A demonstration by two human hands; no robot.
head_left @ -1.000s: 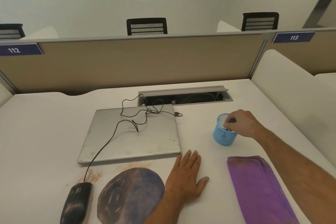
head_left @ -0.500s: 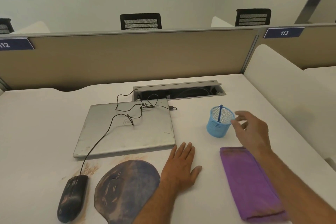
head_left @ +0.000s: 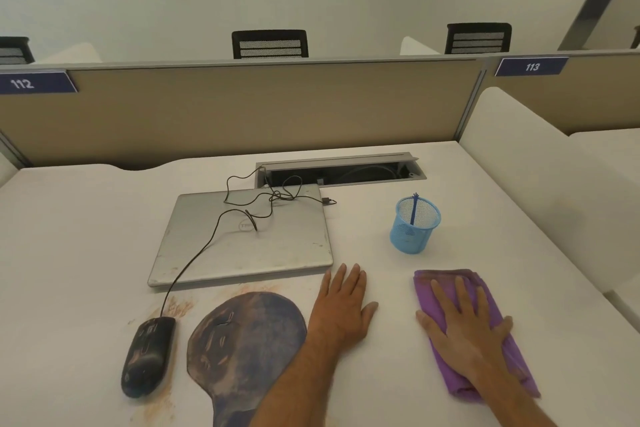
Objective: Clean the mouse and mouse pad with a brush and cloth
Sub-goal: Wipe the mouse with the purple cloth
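- The right hand (head_left: 465,326) is lying flat, fingers straight, on the purple cloth (head_left: 481,340).
- The left hand (head_left: 343,305) is resting flat on the desk (head_left: 69,253), holding nothing.
- The dirty mouse (head_left: 147,355) and mouse pad (head_left: 242,343) are lying to the left, nearer the left hand.
- The brush (head_left: 414,208) is standing in the blue cup (head_left: 414,227).

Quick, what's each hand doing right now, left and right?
Left hand: open, flat on the desk, holding nothing.
Right hand: open, fingers straight, resting on the purple cloth.
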